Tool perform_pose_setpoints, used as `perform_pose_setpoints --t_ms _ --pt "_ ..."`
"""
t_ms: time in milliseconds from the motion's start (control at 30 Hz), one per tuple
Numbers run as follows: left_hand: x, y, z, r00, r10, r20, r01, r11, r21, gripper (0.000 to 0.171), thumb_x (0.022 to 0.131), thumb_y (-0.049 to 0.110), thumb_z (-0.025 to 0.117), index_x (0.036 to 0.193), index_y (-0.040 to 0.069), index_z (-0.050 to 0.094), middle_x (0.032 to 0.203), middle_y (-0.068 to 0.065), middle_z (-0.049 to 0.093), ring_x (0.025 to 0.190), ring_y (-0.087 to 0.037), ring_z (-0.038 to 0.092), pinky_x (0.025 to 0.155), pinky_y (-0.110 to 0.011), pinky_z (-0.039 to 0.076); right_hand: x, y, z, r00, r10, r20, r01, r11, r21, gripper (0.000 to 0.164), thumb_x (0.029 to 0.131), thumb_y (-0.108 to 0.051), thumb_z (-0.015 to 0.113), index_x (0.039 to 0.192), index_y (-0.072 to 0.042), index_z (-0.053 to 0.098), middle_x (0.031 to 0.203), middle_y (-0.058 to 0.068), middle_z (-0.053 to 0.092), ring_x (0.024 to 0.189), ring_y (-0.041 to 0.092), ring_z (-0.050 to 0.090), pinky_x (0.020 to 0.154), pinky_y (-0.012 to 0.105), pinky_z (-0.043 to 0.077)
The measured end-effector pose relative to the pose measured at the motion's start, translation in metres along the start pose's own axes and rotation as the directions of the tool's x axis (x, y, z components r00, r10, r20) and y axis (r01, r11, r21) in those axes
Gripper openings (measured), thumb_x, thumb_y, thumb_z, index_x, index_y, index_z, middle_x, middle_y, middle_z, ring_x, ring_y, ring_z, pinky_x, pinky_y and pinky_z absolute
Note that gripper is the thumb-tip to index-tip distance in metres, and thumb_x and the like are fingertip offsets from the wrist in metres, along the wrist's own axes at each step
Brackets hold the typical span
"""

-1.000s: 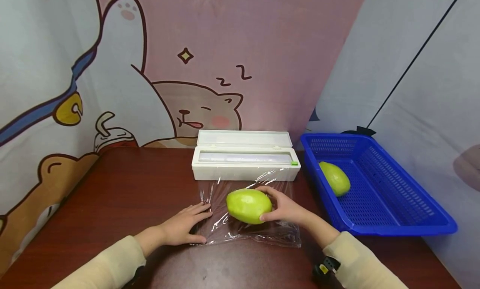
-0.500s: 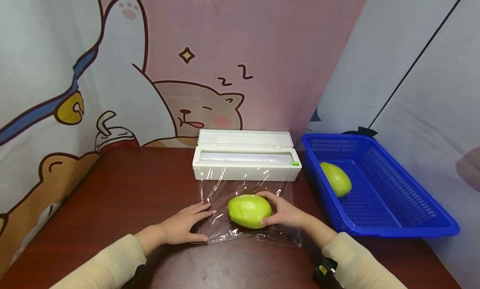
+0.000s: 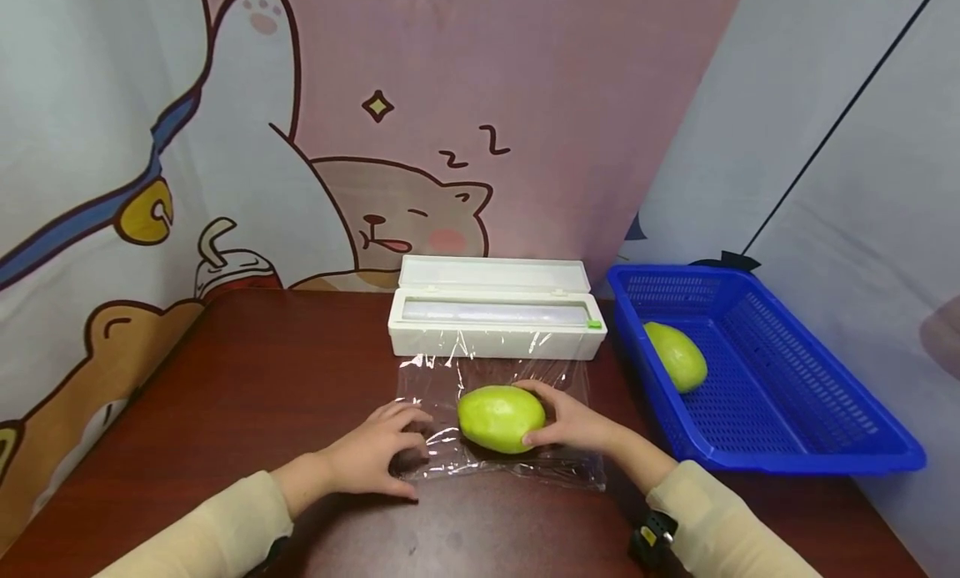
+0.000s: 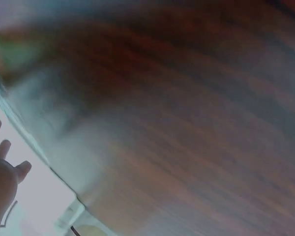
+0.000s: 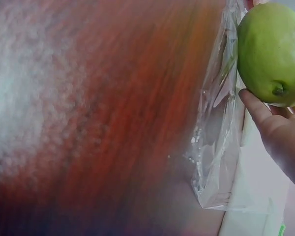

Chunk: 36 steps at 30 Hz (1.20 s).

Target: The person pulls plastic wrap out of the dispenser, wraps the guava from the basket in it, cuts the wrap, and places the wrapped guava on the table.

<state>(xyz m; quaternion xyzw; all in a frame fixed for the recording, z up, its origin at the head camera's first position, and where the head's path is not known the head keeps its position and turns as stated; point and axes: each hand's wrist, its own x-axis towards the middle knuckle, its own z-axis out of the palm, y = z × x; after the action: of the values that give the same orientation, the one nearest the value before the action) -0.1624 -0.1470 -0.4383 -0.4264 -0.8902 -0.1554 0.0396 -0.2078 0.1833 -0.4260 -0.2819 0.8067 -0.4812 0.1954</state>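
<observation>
In the head view an oval yellow-green fruit, mango-like, [image 3: 497,418] lies on a sheet of clear cling film [image 3: 558,469]. My right hand [image 3: 573,421] grips its right end, thumb in front and fingers behind. The right wrist view shows the fruit's stem end [image 5: 279,89] and the crinkled film edge [image 5: 211,167]. My left hand [image 3: 369,454] is at the film's left edge, fingers bent and spread from the thumb; whether they touch the film I cannot tell. The film runs from a white dispenser box [image 3: 495,343] with its lid raised.
A blue plastic basket [image 3: 787,461] stands at the right with a second green fruit [image 3: 678,357] inside, against its left wall. Brown wooden table [image 3: 285,378] surrounds the film. A cartoon-printed cloth [image 3: 570,103] hangs behind.
The left hand's fingers, flat on the film's edge before, are now bent and raised. The right hand has lowered the fruit slightly toward the near edge and keeps its grip.
</observation>
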Motion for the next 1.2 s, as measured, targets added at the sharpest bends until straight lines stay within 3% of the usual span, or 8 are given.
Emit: perform_pose_setpoints --t_ms 133,300,467,700,900,1067,1200 --pt "0.002 0.002 0.003 0.995 0.101 -0.009 -0.1 0.991 0.095 0.019 0.075 0.04 0.074 0.082 0.026 0.065 0.116 -0.001 0.058 0.113 -0.021 0.052 0.101 -0.048 0.039 0.0 -0.003 -0.001 1.0 0.001 0.008 -0.001 1.0 0.002 0.076 0.075 -0.017 0.076 0.138 -0.001 0.036 0.13 0.023 0.047 0.113 0.031 0.051 0.092 0.036 0.046" --pt "0.003 0.003 0.003 0.989 0.138 -0.048 -0.131 0.983 0.129 0.007 0.079 0.03 0.072 0.079 0.026 0.067 0.105 0.004 0.062 0.104 -0.017 0.056 0.095 -0.038 0.042 -0.001 -0.007 -0.001 1.0 -0.026 0.005 0.026 0.999 0.03 0.082 0.075 -0.015 0.077 0.141 0.004 0.031 0.136 0.026 0.041 0.119 0.037 0.046 0.095 0.041 0.047" --pt "0.005 0.003 0.0 0.987 0.142 -0.077 -0.134 0.985 0.106 0.007 0.078 0.029 0.073 0.08 0.024 0.068 0.098 0.006 0.064 0.1 -0.014 0.057 0.094 -0.037 0.041 -0.004 -0.01 -0.003 0.998 -0.057 -0.029 0.057 0.998 -0.001 0.083 0.075 -0.015 0.077 0.14 0.007 0.03 0.137 0.028 0.041 0.121 0.041 0.045 0.095 0.038 0.047" --pt "0.005 0.004 -0.001 0.984 0.148 -0.095 -0.14 0.987 0.081 0.009 0.077 0.029 0.074 0.079 0.024 0.067 0.095 0.009 0.063 0.097 -0.009 0.057 0.095 -0.038 0.042 -0.018 -0.011 -0.006 0.991 -0.069 -0.115 0.055 0.991 -0.12 0.079 0.076 -0.018 0.077 0.138 0.004 0.033 0.127 0.024 0.051 0.115 0.04 0.052 0.093 0.05 0.047" --pt "0.004 0.004 -0.003 0.992 0.088 -0.094 -0.087 0.996 0.015 0.008 0.077 0.027 0.074 0.079 0.023 0.067 0.096 0.008 0.064 0.096 -0.01 0.057 0.092 -0.035 0.043 -0.048 -0.008 -0.013 0.982 -0.055 -0.18 0.018 0.979 -0.201 0.062 0.078 -0.015 0.075 0.13 0.003 0.045 0.122 0.022 0.056 0.104 0.036 0.059 0.085 0.038 0.053" --pt "0.003 0.002 -0.006 0.992 0.081 -0.098 -0.082 0.997 -0.011 0.008 0.078 0.025 0.073 0.08 0.02 0.067 0.091 0.009 0.064 0.089 -0.008 0.058 0.085 -0.029 0.048 -0.07 -0.002 -0.019 0.99 -0.057 -0.126 0.029 0.976 -0.214 0.044 0.08 -0.015 0.074 0.116 0.001 0.056 0.112 0.02 0.063 0.097 0.024 0.062 0.079 0.028 0.054" --pt "0.003 0.001 -0.005 0.993 0.079 -0.091 -0.081 0.997 -0.019 0.008 0.079 0.025 0.073 0.08 0.02 0.067 0.088 0.01 0.063 0.085 -0.006 0.058 0.08 -0.024 0.05 -0.083 0.003 -0.022 0.996 -0.048 -0.08 0.029 0.974 -0.225 0.039 0.078 -0.018 0.075 0.109 0.0 0.06 0.106 0.017 0.065 0.092 0.013 0.06 0.075 0.026 0.054"
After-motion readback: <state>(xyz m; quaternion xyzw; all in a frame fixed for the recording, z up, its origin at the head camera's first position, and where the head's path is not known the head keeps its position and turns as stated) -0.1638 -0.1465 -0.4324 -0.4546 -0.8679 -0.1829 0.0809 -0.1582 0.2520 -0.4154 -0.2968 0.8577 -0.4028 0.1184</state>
